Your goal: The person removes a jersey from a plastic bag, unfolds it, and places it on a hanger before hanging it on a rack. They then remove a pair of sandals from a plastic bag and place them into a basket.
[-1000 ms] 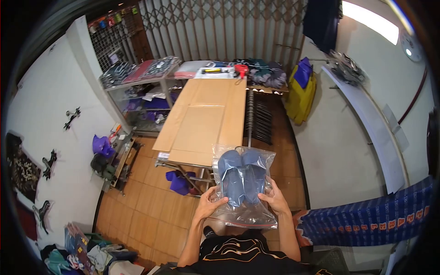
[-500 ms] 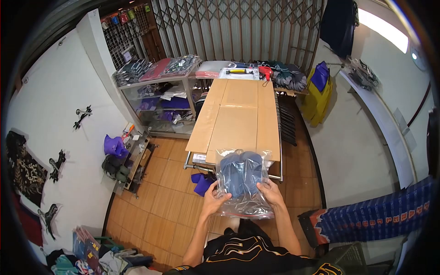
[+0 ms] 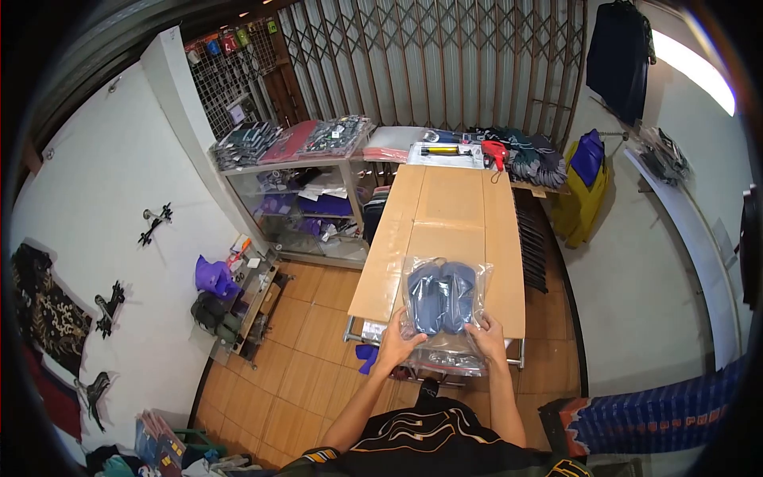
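Note:
A clear plastic bag (image 3: 459, 358) with a red strip along its near end is held out before me. Inside lie two dark blue rounded, slipper-like shapes (image 3: 442, 296), side by side. My left hand (image 3: 398, 344) pinches the bag's left edge, thumb on top. On the right edge, my right hand (image 3: 487, 339) grips it the same way, fingers partly hidden beneath. The bag overlaps the near end of a table topped with cardboard (image 3: 447, 211) in this view.
At the table's far end are a red tool (image 3: 494, 153) and a yellow-and-black tool (image 3: 441, 150). A glass display case (image 3: 298, 208) with packed goods stands at the back left. A low wheeled shelf (image 3: 258, 306) is on the left. A blue patterned cloth (image 3: 652, 417) hangs at right.
My view has shifted, and the table now appears nearer. Both hands hold the bag further forward over the cardboard, keeping their grip on its two sides.

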The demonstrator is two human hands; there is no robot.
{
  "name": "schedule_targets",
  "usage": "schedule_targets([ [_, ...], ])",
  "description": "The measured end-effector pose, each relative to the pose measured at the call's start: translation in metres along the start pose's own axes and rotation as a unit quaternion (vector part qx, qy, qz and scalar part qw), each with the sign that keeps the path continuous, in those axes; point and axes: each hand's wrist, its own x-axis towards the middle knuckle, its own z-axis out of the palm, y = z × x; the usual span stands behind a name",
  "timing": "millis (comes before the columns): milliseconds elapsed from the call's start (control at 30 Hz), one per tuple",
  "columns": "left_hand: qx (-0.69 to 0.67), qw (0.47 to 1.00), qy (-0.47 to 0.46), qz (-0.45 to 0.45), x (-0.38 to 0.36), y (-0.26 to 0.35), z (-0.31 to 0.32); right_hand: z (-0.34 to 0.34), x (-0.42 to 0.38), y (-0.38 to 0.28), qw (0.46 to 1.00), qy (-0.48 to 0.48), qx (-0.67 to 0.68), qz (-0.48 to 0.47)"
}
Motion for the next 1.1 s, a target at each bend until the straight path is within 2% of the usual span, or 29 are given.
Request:
schedule_targets([
  [67,0.054,0.998,-0.009,-0.015,0.029,0.000,0.001,0.005,0.032,0.019,0.995,0.008,-0.094,-0.036],
  [167,0.061,0.998,-0.022,-0.024,0.072,-0.012,0.007,0.018,0.065,0.015,0.968,0.044,-0.239,-0.063],
  [500,0.139,0.990,-0.024,-0.014,0.162,-0.018,0.022,0.050,0.122,-0.029,0.918,0.139,-0.369,-0.034],
  [600,0.134,0.990,-0.030,-0.011,0.183,-0.029,0.027,0.050,0.131,-0.026,0.901,0.154,-0.402,-0.054],
  [733,0.182,0.983,-0.025,-0.021,0.183,-0.031,0.021,0.033,0.120,-0.019,0.908,0.169,-0.381,-0.038],
  [800,0.154,0.986,-0.042,-0.038,0.172,-0.027,0.007,0.018,0.098,-0.012,0.905,0.192,-0.376,-0.051],
  [867,0.122,0.990,-0.053,-0.041,0.162,-0.038,-0.007,0.004,0.070,-0.008,0.943,0.150,-0.298,-0.001],
  [933,0.089,0.994,-0.055,-0.034,0.152,-0.074,-0.019,-0.004,0.041,-0.007,0.970,0.104,-0.215,0.050],
  [967,0.054,0.997,-0.054,0.005,0.147,-0.096,-0.026,-0.003,0.031,-0.007,0.982,0.103,-0.136,0.079],
  [1067,-0.038,0.994,-0.087,-0.049,0.132,-0.100,-0.048,0.002,0.011,0.008,0.982,0.176,-0.031,0.067],
  [1100,-0.010,0.995,-0.087,-0.052,0.128,-0.098,-0.053,0.003,0.007,0.011,0.980,0.181,-0.029,0.075],
])
